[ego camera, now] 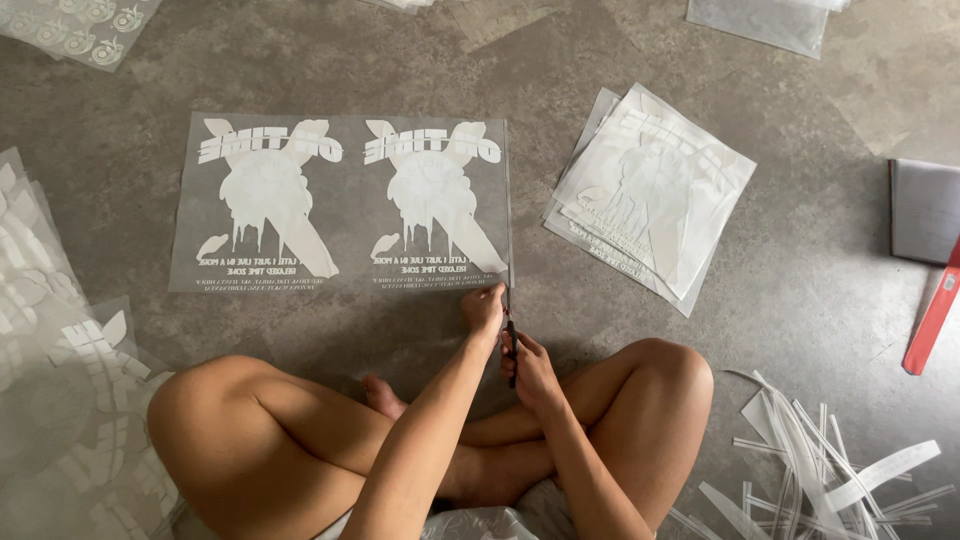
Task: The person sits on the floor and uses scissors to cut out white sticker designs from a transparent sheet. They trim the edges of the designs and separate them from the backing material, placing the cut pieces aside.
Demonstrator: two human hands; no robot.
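My right hand point(530, 368) closed around scissors point(511, 335), blades at near right corner of clear film sheet point(340, 200). My left hand point(484, 305) pinching that same corner, fingers pressed on edge. Sheet flat on grey floor point(800, 290) straight ahead of my crossed legs, reaching left from hands. Transparent, two identical white prints side by side, small white lettering beneath each. One stack of cut prints point(650, 190) right of sheet. Heap of trimmed strips point(820, 470) by right knee. One red ruler point(935, 320) far right.
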